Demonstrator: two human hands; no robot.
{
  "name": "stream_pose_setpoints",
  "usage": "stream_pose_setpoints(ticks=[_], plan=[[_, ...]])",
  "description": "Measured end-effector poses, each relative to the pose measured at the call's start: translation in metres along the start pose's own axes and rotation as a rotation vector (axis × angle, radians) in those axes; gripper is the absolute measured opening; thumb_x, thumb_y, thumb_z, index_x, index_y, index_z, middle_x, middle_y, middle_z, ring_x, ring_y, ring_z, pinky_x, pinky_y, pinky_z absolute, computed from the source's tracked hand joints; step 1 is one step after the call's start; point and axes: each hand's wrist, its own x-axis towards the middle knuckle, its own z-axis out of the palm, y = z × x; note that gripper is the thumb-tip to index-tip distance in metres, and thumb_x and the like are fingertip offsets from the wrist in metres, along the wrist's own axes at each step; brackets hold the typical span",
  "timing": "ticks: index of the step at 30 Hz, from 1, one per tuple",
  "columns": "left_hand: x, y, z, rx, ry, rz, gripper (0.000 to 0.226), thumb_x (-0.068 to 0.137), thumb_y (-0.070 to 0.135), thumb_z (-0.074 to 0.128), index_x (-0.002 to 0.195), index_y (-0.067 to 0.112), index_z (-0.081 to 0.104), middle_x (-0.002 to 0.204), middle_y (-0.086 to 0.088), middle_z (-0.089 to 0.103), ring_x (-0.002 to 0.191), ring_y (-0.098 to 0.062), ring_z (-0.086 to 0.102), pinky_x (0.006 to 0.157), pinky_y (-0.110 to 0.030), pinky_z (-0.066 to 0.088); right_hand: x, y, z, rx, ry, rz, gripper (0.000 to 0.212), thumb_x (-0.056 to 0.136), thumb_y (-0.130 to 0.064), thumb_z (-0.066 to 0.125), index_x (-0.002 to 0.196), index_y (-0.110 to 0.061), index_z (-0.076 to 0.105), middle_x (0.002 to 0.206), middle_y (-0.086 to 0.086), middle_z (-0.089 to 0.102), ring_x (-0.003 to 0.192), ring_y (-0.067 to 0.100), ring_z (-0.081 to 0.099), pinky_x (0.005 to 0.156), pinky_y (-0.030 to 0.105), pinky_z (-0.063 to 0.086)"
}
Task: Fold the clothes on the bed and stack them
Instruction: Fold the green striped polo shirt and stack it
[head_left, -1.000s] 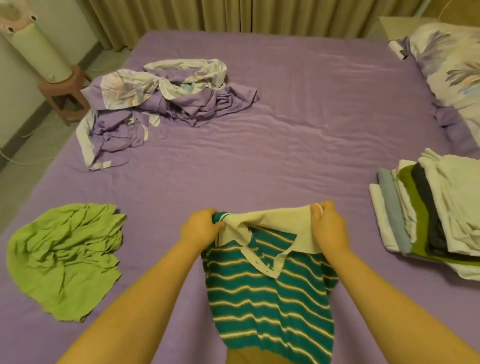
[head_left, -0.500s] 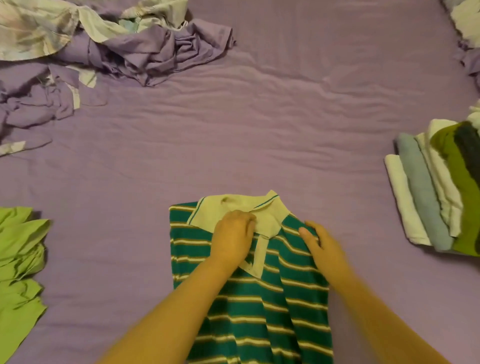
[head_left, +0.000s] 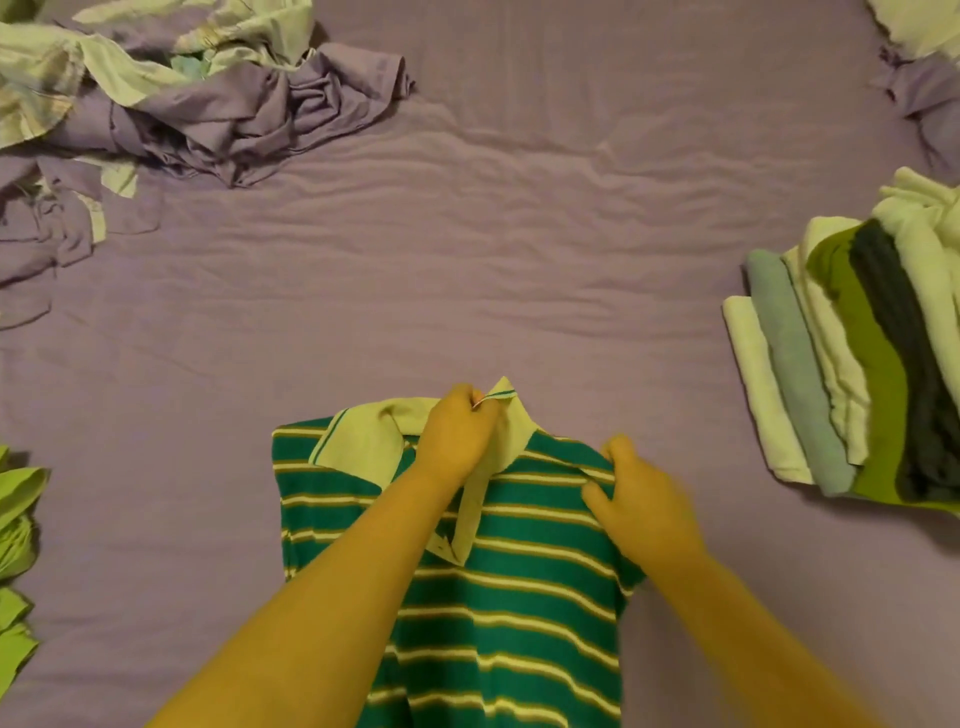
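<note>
A green polo shirt (head_left: 519, 597) with white and tan stripes lies flat, front side up, on the purple bed sheet (head_left: 467, 260) near the front edge. Its pale collar (head_left: 363, 441) points away from me. My left hand (head_left: 457, 436) pinches the right half of the collar near its tip. My right hand (head_left: 639, 499), blurred, rests on the shirt's right shoulder with its fingers loosely spread. A stack of folded clothes (head_left: 857, 374) in white, grey-blue, green and dark grey sits on the bed at the right.
A crumpled lime-green garment (head_left: 15, 519) lies at the left edge. A rumpled purple and floral pile of bedding (head_left: 208, 104) fills the far left. A pillow corner (head_left: 914, 26) shows at the far right.
The shirt went from being held up by the collar to lying flat on the bed. My left hand moved up to the collar tip, and my right hand shifted on the shoulder.
</note>
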Motion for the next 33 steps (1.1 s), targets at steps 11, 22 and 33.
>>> stream_pose_setpoints(ticks=[11,22,33], plan=[[0.009,0.018,0.029,-0.295,-0.080,-0.439,0.026,0.098,0.021,0.047,0.079,0.006,0.054,0.076,-0.015,0.054,0.058,-0.021,0.043,0.059,-0.030,0.044,0.010,0.050,0.003,-0.136,-0.093,-0.008,0.048,0.099,-0.040,0.040,0.142,-0.020,0.039,0.128,0.004,0.054,0.115,0.022,0.050,0.097,0.035,0.036],[0.001,0.015,0.048,-0.008,-0.139,-0.117,0.016,0.087,0.026,0.065,0.086,0.014,0.055,0.079,-0.005,0.050,0.075,-0.019,0.046,0.073,-0.033,0.039,0.035,0.014,0.002,0.094,0.180,-0.095,0.039,0.094,-0.012,0.051,0.133,-0.013,0.050,0.135,0.007,0.051,0.126,0.024,0.042,0.106,0.036,0.032],[0.011,0.007,0.025,-0.128,-0.162,0.067,0.034,0.098,0.018,0.048,0.064,0.012,0.043,0.060,0.001,0.036,0.058,-0.013,0.034,0.060,-0.031,0.031,0.044,-0.002,0.015,-0.059,0.151,-0.300,0.012,0.090,-0.012,0.062,0.099,-0.014,0.068,0.105,0.007,0.066,0.108,0.030,0.054,0.088,0.040,0.046]])
